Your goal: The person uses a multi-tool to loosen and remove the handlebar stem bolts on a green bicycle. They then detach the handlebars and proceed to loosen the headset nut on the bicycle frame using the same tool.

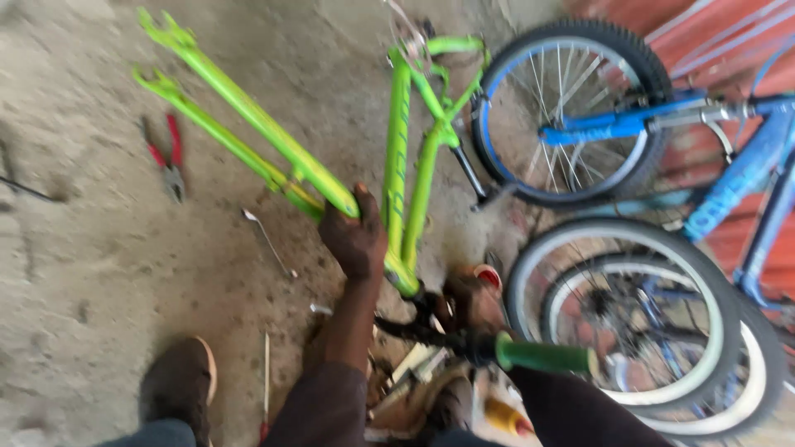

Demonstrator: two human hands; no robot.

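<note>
The green bike frame (397, 157) lies upturned on the concrete floor (91, 248), its fork legs gripped by the left hand (354, 236). The right hand (460, 302) is blurred near the handlebar grip (542, 358); its grasp can't be told. Red pliers (168, 157) and a spanner (269, 242) lie left, a blue bike (662, 124) right.

My left hand (354, 240) grips a lime-green bicycle frame (397, 157), its handlebar grip (542, 358) darker green, beside a blue bicycle (729, 182) at right and red-handled pliers (168, 153) at upper left on the grey-brown floor (83, 273).
</note>
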